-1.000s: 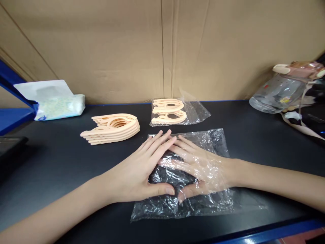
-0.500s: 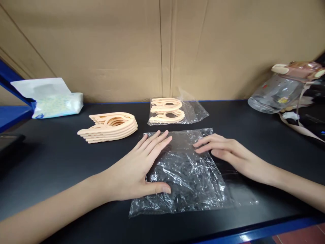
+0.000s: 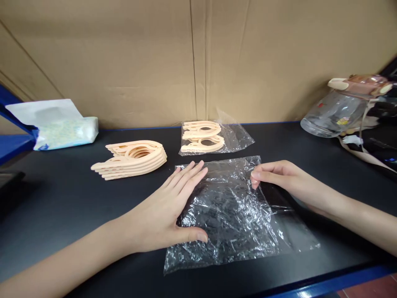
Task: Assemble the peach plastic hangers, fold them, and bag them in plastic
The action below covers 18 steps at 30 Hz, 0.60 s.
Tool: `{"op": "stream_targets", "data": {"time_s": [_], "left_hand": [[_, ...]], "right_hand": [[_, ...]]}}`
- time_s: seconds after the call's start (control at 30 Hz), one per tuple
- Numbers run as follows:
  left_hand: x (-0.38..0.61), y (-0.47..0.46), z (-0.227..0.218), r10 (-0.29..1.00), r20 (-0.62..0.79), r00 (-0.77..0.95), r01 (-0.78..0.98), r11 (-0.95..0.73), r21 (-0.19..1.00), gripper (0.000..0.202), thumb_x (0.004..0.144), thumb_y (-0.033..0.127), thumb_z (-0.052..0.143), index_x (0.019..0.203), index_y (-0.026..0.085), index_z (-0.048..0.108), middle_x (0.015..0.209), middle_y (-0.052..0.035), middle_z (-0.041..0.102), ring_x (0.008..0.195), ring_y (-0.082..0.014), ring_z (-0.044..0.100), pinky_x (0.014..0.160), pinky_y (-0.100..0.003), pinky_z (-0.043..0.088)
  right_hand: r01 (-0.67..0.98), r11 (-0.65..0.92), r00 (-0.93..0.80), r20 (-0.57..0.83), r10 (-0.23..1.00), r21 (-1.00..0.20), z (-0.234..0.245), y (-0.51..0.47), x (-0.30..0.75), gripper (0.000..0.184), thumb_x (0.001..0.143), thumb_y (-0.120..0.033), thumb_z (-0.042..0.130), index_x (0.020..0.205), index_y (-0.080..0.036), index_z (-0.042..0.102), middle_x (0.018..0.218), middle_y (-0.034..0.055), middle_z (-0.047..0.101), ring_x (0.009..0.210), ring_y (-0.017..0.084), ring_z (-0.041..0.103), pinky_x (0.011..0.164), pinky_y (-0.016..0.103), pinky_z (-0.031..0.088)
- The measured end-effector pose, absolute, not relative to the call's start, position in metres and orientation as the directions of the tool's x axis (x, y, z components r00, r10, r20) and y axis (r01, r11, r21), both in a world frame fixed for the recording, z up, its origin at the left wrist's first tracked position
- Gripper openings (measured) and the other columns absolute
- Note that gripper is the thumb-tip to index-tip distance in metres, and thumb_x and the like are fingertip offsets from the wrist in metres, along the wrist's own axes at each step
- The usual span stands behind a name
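Note:
A crinkled clear plastic bag (image 3: 235,219) lies flat on the black table (image 3: 62,198) in front of me. My left hand (image 3: 164,211) rests flat on the bag's left edge, fingers stretched out and thumb on the film. My right hand (image 3: 279,176) is at the bag's right upper edge, fingertips pressed together in a pinch on the plastic. Behind the bag sits a stack of peach plastic hangers (image 3: 133,159), to the left, and a clear bag holding more peach hangers (image 3: 204,138) near the middle.
A cardboard wall (image 3: 198,58) closes the back. A tissue pack (image 3: 62,128) lies at the far left by a blue shelf rail (image 3: 12,140). At the right lie a clear bottle with a pink lid (image 3: 344,109) and a strap. The table's blue front edge (image 3: 335,283) runs below.
My right hand came out of the bag, moved right and now pinches the bag's right edge. My left hand stayed flat on the left side.

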<state>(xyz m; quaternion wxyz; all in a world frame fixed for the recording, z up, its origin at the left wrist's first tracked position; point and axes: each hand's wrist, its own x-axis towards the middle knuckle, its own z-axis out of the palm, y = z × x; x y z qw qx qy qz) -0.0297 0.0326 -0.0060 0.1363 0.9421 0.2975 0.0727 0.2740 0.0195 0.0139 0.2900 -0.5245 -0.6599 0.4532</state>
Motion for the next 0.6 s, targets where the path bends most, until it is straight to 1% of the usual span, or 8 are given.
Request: {"op": "stream_targets", "data": {"time_s": [0.1,0.2,0.27,0.3,0.37,0.43,0.53,0.6], "left_hand": [[-0.033,0.034,-0.006,0.572,0.073,0.817,0.525,-0.790,0.318,0.106,0.085,0.072,0.053,0.156,0.025,-0.010,0.166,-0.0157,0.003,0.152,-0.0357,0.004,0.121,-0.059,0.017],[-0.034,0.034,-0.006,0.567,0.069,0.820,0.519,-0.790,0.328,0.106,0.085,0.072,0.053,0.156,0.025,-0.009,0.166,-0.0146,0.001,0.152,-0.0348,0.002,0.121,-0.058,0.017],[-0.034,0.033,-0.005,0.575,0.044,0.817,0.532,-0.782,0.325,0.103,0.086,0.073,0.051,0.157,0.024,-0.006,0.166,-0.0150,0.001,0.152,-0.0341,0.002,0.121,-0.058,0.017],[-0.034,0.032,-0.004,0.578,0.033,0.815,0.539,-0.778,0.324,0.102,0.086,0.073,0.050,0.157,0.023,-0.004,0.166,-0.0153,0.002,0.152,-0.0340,0.003,0.121,-0.058,0.017],[-0.034,0.031,-0.003,0.584,0.025,0.811,0.546,-0.772,0.324,0.101,0.086,0.074,0.049,0.158,0.021,0.001,0.166,-0.0158,0.004,0.152,-0.0342,0.004,0.122,-0.057,0.017],[-0.034,0.030,-0.003,0.585,0.030,0.811,0.545,-0.773,0.325,0.101,0.085,0.074,0.049,0.158,0.019,0.004,0.165,-0.0164,0.007,0.152,-0.0348,0.006,0.122,-0.056,0.017],[-0.036,0.029,-0.004,0.581,0.042,0.813,0.540,-0.779,0.318,0.103,0.083,0.076,0.050,0.157,0.017,0.009,0.164,-0.0176,0.013,0.151,-0.0358,0.009,0.122,-0.056,0.016],[-0.037,0.029,-0.004,0.579,0.040,0.814,0.542,-0.783,0.304,0.104,0.083,0.077,0.049,0.157,0.016,0.010,0.164,-0.0180,0.014,0.151,-0.0359,0.010,0.122,-0.057,0.015]], "right_hand": [[0.568,0.125,-0.276,-0.045,0.960,-0.814,0.016,0.021,0.282,0.050,0.088,-0.058,0.056,0.054,-0.022,0.058,0.056,-0.0015,0.054,0.057,0.015,0.050,0.059,0.031,0.039],[0.679,0.262,-0.225,0.146,0.963,-0.685,0.030,0.028,0.281,0.055,0.090,-0.058,0.054,0.049,-0.022,0.043,0.049,-0.0037,0.038,0.048,0.012,0.035,0.050,0.030,0.027],[0.709,0.369,-0.251,0.275,0.928,-0.601,0.043,0.036,0.272,0.053,0.092,-0.054,0.053,0.051,-0.022,0.041,0.050,-0.0039,0.036,0.048,0.012,0.033,0.051,0.030,0.026],[0.714,0.426,-0.282,0.330,0.901,-0.555,0.050,0.041,0.265,0.051,0.093,-0.052,0.052,0.053,-0.022,0.043,0.051,-0.0039,0.039,0.049,0.012,0.035,0.052,0.030,0.027],[0.689,0.560,-0.409,0.390,0.825,-0.461,0.059,0.054,0.247,0.036,0.094,-0.046,0.054,0.067,-0.022,0.055,0.061,-0.0029,0.053,0.057,0.013,0.047,0.058,0.029,0.035],[0.592,0.725,-0.574,0.447,0.686,-0.352,0.063,0.069,0.224,0.025,0.093,-0.041,0.055,0.084,-0.019,0.062,0.080,0.0001,0.064,0.071,0.015,0.057,0.068,0.030,0.042],[0.493,0.844,-0.713,0.458,0.531,-0.212,0.059,0.092,0.184,0.023,0.094,-0.035,0.056,0.105,-0.017,0.062,0.106,0.0061,0.064,0.097,0.021,0.060,0.084,0.035,0.044],[0.465,0.864,-0.754,0.426,0.500,-0.191,0.055,0.106,0.155,0.024,0.093,-0.030,0.057,0.113,-0.017,0.060,0.113,0.0077,0.062,0.106,0.024,0.058,0.090,0.038,0.044]]}}
